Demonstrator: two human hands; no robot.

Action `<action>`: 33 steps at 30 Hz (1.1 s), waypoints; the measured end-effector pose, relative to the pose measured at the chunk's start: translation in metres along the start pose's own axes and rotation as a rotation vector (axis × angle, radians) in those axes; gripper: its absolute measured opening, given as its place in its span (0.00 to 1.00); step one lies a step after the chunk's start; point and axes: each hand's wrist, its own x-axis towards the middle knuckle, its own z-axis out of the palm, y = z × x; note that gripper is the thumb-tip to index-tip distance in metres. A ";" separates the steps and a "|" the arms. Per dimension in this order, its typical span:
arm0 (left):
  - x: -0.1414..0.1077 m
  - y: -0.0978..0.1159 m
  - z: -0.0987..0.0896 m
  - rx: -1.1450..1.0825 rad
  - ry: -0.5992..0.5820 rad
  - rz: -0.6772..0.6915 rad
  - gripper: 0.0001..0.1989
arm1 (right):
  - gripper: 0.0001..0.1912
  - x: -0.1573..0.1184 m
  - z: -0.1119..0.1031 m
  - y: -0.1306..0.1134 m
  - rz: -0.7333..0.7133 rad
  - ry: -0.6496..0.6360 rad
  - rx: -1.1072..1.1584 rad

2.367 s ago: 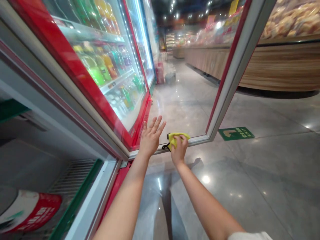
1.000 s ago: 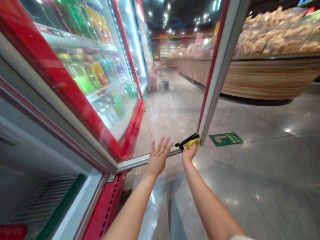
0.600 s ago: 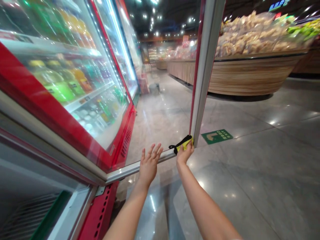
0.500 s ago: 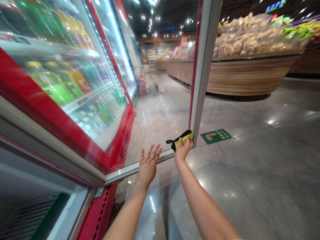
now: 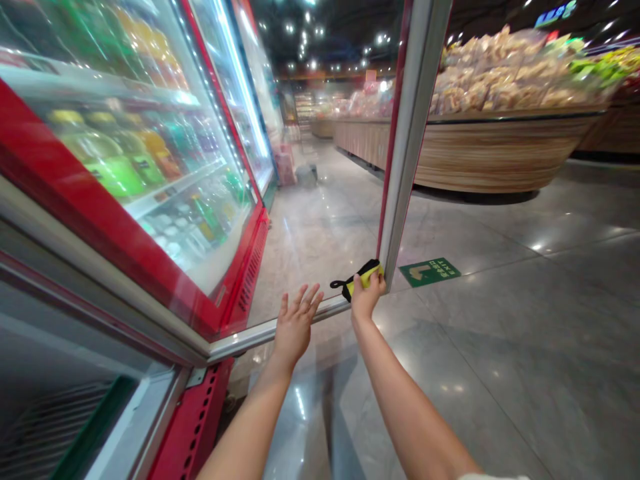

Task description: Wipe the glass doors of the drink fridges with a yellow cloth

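Note:
An open glass door point(image 5: 325, 220) with a silver frame stands out from a red drinks cooler. My right hand point(image 5: 367, 293) presses a yellow and black cloth point(image 5: 357, 279) against the glass at the door's lower outer corner, its fingers closed on the cloth. A black loop sticks out from the cloth's left end. To the left, my left hand point(image 5: 295, 321) rests by the door's bottom rail with its fingers spread and nothing in it.
Behind the door's glass, bottles point(image 5: 113, 157) stand on lit shelves of the cooler point(image 5: 200, 307). A wooden display stand point(image 5: 500, 153) heaped with bagged goods is at the right. A green exit sign point(image 5: 430, 272) lies on the shiny floor point(image 5: 500, 320).
The view has shifted very slightly. My hands and the cloth keep nearly the same places at the bottom of the door.

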 end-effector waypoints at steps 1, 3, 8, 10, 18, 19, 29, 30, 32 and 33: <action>0.000 0.000 0.001 0.000 0.003 0.001 0.39 | 0.31 0.000 0.001 -0.006 -0.025 -0.010 0.008; -0.001 0.000 0.002 0.000 0.011 0.004 0.39 | 0.28 -0.003 0.002 -0.016 -0.074 -0.040 0.031; 0.001 0.000 -0.001 -0.004 0.004 0.017 0.38 | 0.25 -0.017 -0.002 -0.013 0.057 0.050 0.061; 0.001 -0.001 -0.004 -0.005 -0.025 0.032 0.36 | 0.25 -0.018 0.001 -0.015 0.085 0.064 0.058; -0.041 -0.025 -0.001 0.071 0.056 -0.012 0.40 | 0.23 -0.043 0.005 -0.038 -0.206 -0.197 0.030; -0.049 -0.029 0.002 0.078 0.071 -0.054 0.41 | 0.23 -0.045 0.003 -0.035 -0.191 -0.190 0.040; -0.064 -0.047 0.007 0.050 0.027 -0.184 0.40 | 0.23 -0.067 0.011 -0.053 -0.296 -0.327 -0.032; -0.063 -0.047 0.007 0.049 0.026 -0.183 0.40 | 0.22 -0.068 0.008 -0.049 -0.310 -0.370 -0.021; -0.062 -0.047 0.005 0.050 0.024 -0.187 0.40 | 0.21 -0.063 0.004 -0.038 -0.283 -0.324 0.010; -0.062 -0.047 0.004 0.052 0.021 -0.187 0.40 | 0.21 -0.058 0.004 -0.035 -0.250 -0.249 0.027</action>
